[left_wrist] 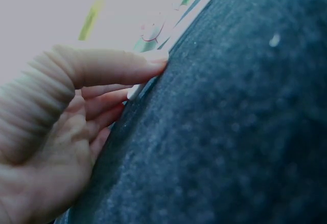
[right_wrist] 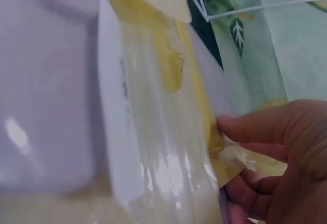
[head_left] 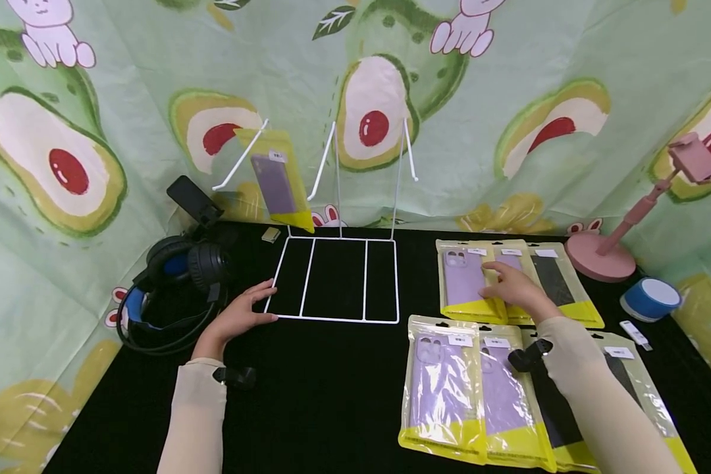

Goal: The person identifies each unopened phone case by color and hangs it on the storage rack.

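Note:
At the front left corner of a white wire display rack [head_left: 338, 320] rests my left hand [head_left: 239, 320], thumb near the front bar and fingers by the side bar. The left wrist view shows that thumb [left_wrist: 148, 64] against the white wire. My right hand [head_left: 515, 289] pinches the right edge of a bagged lilac phone case [head_left: 462, 280], the leftmost of the back row. In the right wrist view, thumb and fingers meet at the bag's edge [right_wrist: 214, 152]; some fingertips are hidden. Another bagged phone case [head_left: 275, 181] hangs from the rack's left hook.
Bagged lilac and dark cases [head_left: 444, 382] lie in front of the back row. Headphones [head_left: 178, 263] sit left of the rack. On the right are a pink phone stand [head_left: 604, 253], a blue-and-white round item [head_left: 652, 299] and a small white stick [head_left: 635, 334]. A patterned curtain [head_left: 308, 79] hangs behind.

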